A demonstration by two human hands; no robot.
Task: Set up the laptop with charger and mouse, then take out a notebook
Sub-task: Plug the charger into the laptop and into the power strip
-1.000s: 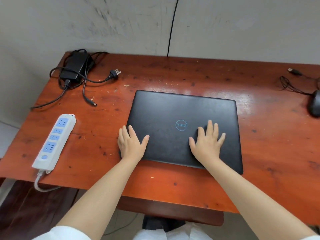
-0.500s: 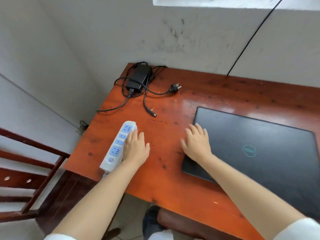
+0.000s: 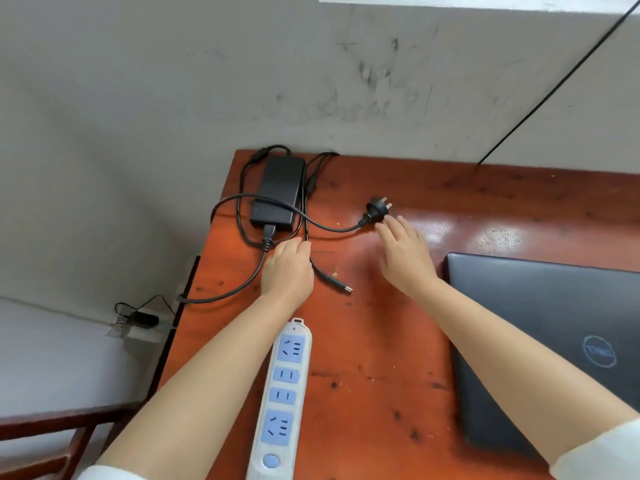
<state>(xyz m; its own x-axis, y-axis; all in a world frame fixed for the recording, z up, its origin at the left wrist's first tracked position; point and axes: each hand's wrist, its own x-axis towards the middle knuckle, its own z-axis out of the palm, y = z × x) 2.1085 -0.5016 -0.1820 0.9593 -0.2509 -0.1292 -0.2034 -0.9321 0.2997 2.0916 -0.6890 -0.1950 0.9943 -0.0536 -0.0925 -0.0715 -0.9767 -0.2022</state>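
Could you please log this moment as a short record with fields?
surface: red-brown wooden table
laptop: closed, right side of table
charger brick: far left corner, cables loose
wall plug: unplugged, lying on table
power strip: near edge, sockets empty
left hand: open, over charger cable
right hand: open, fingertips beside wall plug

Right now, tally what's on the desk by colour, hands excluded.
Black: 2, the charger with its cables, and the closed laptop
White and blue: 1, the power strip
Total: 3
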